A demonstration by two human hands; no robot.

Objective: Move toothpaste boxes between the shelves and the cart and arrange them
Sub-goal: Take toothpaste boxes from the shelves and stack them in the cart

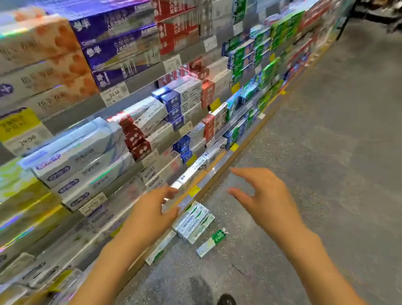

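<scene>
I reach both hands, left (152, 214) and right (262, 195), fingers spread and holding nothing, toward toothpaste boxes (193, 222) stacked on the floor (346, 161) against the shelves (151, 75). A loose box (211, 242) nearby reads "DARLIE". Shelf price tags (114, 94) show 32.50 and 39.90; other lettering is blurred.
</scene>
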